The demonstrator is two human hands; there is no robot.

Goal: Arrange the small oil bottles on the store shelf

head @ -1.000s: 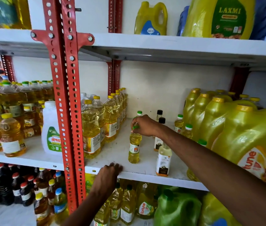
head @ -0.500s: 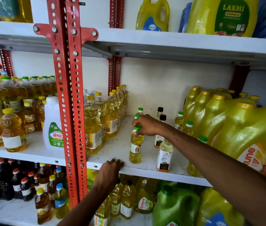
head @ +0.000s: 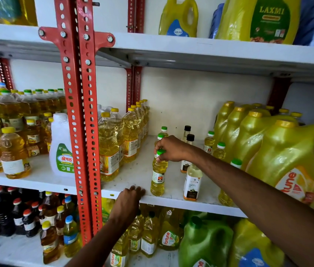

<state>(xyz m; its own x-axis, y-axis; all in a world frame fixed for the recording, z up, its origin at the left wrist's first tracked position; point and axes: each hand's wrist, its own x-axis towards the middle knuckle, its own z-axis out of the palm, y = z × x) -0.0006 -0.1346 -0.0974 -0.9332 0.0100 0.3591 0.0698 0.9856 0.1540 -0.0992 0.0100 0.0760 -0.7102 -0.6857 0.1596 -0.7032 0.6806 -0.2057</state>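
Note:
A small yellow oil bottle with a green cap [head: 158, 176] stands upright near the front of the white middle shelf [head: 133, 176]. My right hand [head: 171, 149] grips its neck and cap from above. Behind it stand two more small green-capped bottles [head: 164, 131]. A white-labelled pale oil bottle [head: 191, 182] stands just to its right, under my forearm, with two black-capped bottles [head: 188, 132] further back. Other small green-capped bottles [head: 210, 141] line up beside the big jugs. My left hand [head: 128, 201] rests on the shelf's front edge, fingers curled over it.
Tall yellow-capped oil bottles [head: 110, 147] stand in rows at the left of this bay, next to the red perforated upright [head: 83, 120]. Large yellow jugs [head: 279, 151] crowd the right side. A white jug [head: 60, 151] sits left of the upright. Shelves above and below hold more bottles.
The green-capped bottle stays in my right hand's grip and has shifted only slightly on the shelf. My left hand has slid a little along the shelf edge.

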